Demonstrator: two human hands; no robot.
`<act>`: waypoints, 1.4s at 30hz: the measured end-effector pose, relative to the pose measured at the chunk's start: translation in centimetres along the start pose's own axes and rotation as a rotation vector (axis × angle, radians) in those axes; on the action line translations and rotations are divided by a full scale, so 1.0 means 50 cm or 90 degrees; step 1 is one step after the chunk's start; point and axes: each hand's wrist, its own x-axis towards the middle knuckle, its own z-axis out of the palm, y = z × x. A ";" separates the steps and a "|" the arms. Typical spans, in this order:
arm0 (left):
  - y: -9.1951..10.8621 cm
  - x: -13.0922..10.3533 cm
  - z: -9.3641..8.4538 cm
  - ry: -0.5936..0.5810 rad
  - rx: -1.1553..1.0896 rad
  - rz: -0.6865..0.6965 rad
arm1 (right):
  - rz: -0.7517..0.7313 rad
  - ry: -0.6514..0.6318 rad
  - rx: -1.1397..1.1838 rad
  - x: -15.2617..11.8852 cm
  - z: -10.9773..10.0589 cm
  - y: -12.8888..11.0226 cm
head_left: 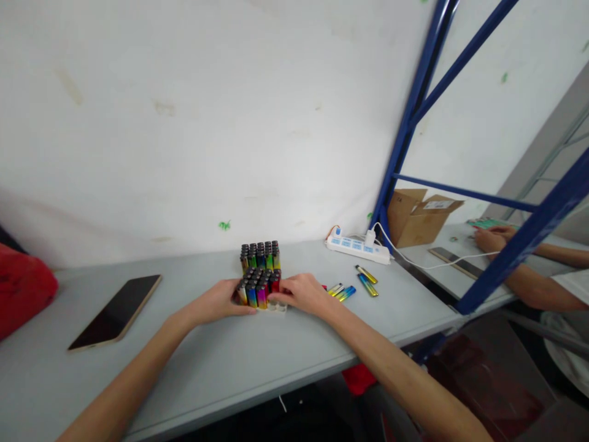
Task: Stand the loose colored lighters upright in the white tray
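Steadying the front group of lighters [252,297] appears to be the step in hand, together with placement or adjustment at its right side. The lighters stand upright in a transparent tray [277,307] on the bench [221,362]. The left hand [219,302] curves around the left side of the group, fingers bent against it and thumb along the near lower edge. The right hand [304,293] reaches in from the right, thumb and forefinger close together above the tray's near right compartments; whether they pinch a lighter cannot be told. Judged from this posture, the next move calls for a level tray, light left-hand support and vertical alignment of any lighter handled, since a sideways push could tilt its neighbours.

Directly behind stands the rear group of lighters [260,258], also upright. Loose lighters [341,293] lie beside the right hand; two further lighters [367,281] lie farther right.

The bench is pale grey and meets a scuffed white wall [193,135]. A dark-screened device [115,312] lies at left, near a red item [25,288]. A power strip [358,247] sits near the wall, beside a blue metal frame [401,141]. Beyond the frame are an open cardboard box [414,224] and a co-worker's forearm [529,285].
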 end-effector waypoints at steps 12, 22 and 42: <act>0.004 0.002 -0.002 -0.022 -0.008 0.017 | 0.207 0.244 -0.025 -0.201 -0.137 0.164; 0.005 -0.001 -0.002 -0.013 -0.019 0.011 | 0.279 0.103 -0.023 -0.394 -0.128 0.230; 0.005 0.001 0.002 -0.013 -0.014 0.009 | 0.291 0.149 -0.136 -0.254 -0.049 0.047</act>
